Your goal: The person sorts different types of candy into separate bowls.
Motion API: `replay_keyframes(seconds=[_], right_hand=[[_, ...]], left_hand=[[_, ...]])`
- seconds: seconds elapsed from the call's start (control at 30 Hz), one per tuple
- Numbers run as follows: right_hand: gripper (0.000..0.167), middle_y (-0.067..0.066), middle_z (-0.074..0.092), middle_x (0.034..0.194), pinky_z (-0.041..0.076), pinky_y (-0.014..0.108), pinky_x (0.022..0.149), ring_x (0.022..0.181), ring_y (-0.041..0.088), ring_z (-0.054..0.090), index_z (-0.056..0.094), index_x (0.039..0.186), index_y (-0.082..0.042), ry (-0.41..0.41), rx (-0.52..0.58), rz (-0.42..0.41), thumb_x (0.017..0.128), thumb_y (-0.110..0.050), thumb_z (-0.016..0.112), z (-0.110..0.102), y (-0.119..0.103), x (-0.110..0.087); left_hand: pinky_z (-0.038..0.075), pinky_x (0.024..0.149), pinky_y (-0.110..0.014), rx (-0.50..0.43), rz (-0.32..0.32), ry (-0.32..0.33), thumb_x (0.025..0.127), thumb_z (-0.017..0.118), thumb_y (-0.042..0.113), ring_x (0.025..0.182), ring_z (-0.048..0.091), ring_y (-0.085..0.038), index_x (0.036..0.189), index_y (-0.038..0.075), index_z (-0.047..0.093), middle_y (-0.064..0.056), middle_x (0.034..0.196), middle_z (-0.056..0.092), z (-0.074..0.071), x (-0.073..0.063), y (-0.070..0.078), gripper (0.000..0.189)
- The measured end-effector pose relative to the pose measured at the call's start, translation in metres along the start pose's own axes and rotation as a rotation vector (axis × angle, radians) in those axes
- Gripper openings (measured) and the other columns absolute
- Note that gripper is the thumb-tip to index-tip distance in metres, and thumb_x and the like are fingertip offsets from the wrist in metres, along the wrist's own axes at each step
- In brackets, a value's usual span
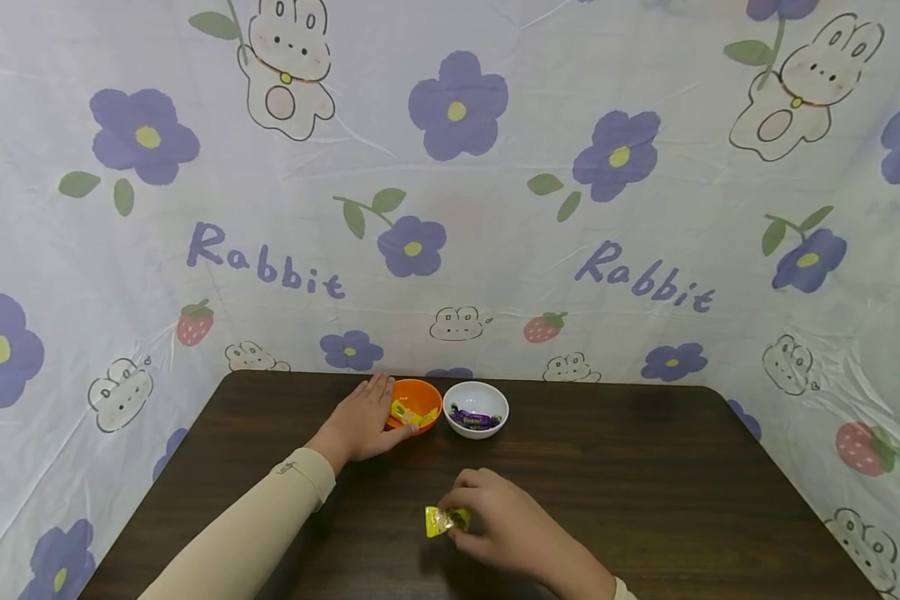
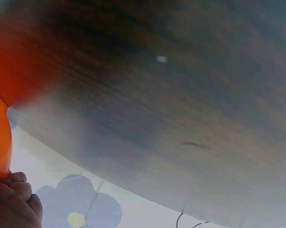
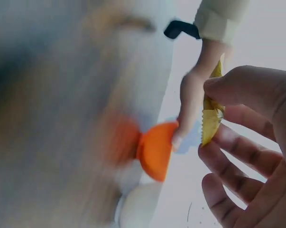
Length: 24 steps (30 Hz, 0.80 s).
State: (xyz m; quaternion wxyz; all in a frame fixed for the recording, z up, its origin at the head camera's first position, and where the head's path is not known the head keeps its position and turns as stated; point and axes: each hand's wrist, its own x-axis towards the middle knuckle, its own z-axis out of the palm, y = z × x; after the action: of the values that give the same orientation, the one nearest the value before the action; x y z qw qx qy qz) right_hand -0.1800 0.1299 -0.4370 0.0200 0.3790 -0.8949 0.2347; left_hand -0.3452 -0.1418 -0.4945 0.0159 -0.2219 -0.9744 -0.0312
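Observation:
In the head view my right hand [image 1: 502, 525] pinches a yellow-wrapped candy [image 1: 438, 522] between thumb and fingers, above the front middle of the table. The wrapper's crimped end sticks out beneath the thumb in the right wrist view, where the other fingers are spread. My left hand [image 1: 360, 421] rests against the left side of an orange bowl [image 1: 426, 390], fingers stretched along its side and thumb at its front rim. Inside that bowl lie yellow-wrapped candies [image 1: 412, 415]. A white bowl [image 1: 487, 390] right beside it holds purple-wrapped candies [image 1: 474, 419].
Both bowls stand near the back edge of a dark wooden table [image 1: 645, 483]. Behind and at the sides hangs a white cloth [image 1: 495, 217] printed with flowers, rabbits and strawberries.

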Motion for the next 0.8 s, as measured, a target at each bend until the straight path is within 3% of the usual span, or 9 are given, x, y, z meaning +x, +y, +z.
replay_keyframes(seconds=[0.3,0.6,0.8], right_hand=[[0.020,-0.005,0.067,0.097,0.055,0.027,0.079,0.087,0.009,0.057,0.080,0.106,-0.014,0.131,-0.044,0.054,0.087,-0.014,0.086,-0.012,0.020,0.017],[0.018,0.001,0.067,0.094,0.052,0.027,0.074,0.083,0.021,0.060,0.080,0.105,-0.010,0.222,-0.019,0.086,0.087,-0.011,0.085,-0.005,0.043,0.041],[0.016,0.002,0.068,0.096,0.056,0.032,0.078,0.085,0.018,0.061,0.080,0.104,-0.010,0.263,-0.037,0.132,0.088,-0.013,0.084,0.001,0.056,0.062]], left_hand=[[0.022,0.134,-0.050,-0.003,-0.018,0.000,0.102,0.042,0.074,0.164,0.026,-0.036,0.166,-0.001,0.028,-0.020,0.175,0.027,-0.003,-0.002,0.003,0.100],[0.021,0.134,-0.051,0.001,-0.022,0.004,0.101,0.042,0.075,0.164,0.025,-0.036,0.166,-0.002,0.027,-0.020,0.175,0.027,-0.001,-0.001,0.000,0.102],[0.022,0.134,-0.051,-0.017,-0.015,-0.007,0.101,0.040,0.076,0.164,0.025,-0.036,0.167,-0.002,0.026,-0.020,0.175,0.025,0.002,0.001,0.000,0.102]])
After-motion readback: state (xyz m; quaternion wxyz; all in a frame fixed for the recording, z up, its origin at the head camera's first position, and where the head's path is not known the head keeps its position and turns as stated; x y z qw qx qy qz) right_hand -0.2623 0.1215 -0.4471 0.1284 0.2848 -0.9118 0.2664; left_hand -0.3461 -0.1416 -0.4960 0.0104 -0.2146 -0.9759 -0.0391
